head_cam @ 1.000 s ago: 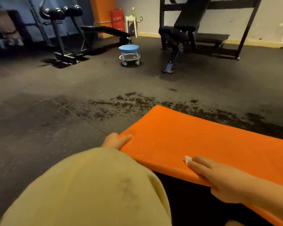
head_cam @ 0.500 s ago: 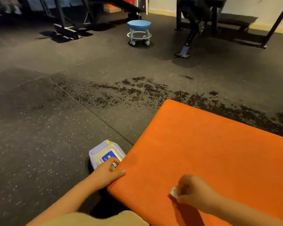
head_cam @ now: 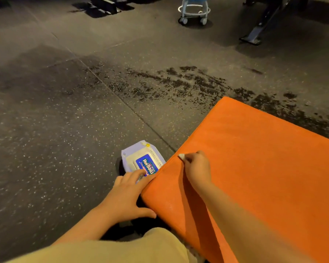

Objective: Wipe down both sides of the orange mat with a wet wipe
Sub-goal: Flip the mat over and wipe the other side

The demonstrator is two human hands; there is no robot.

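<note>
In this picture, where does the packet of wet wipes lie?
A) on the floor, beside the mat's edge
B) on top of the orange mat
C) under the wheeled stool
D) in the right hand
A: the wipes packet lies on the dark floor beside the edge of the orange mat, just ahead of the left hand; the right hand pinches only a small wet wipe.

Dark rubber floor (head_cam: 65, 130) w/ pale flecks, dimly lit; a thin seam (head_cam: 122, 99) runs diagonally across it; a blotchy black patch (head_cam: 188, 82) spreads mid-floor; at the far end, a small stool (head_cam: 194, 12) w/ white frame on casters; right of it, a slanted metal equipment leg (head_cam: 254, 35); to the left, a black equipment base (head_cam: 103, 6).
</note>
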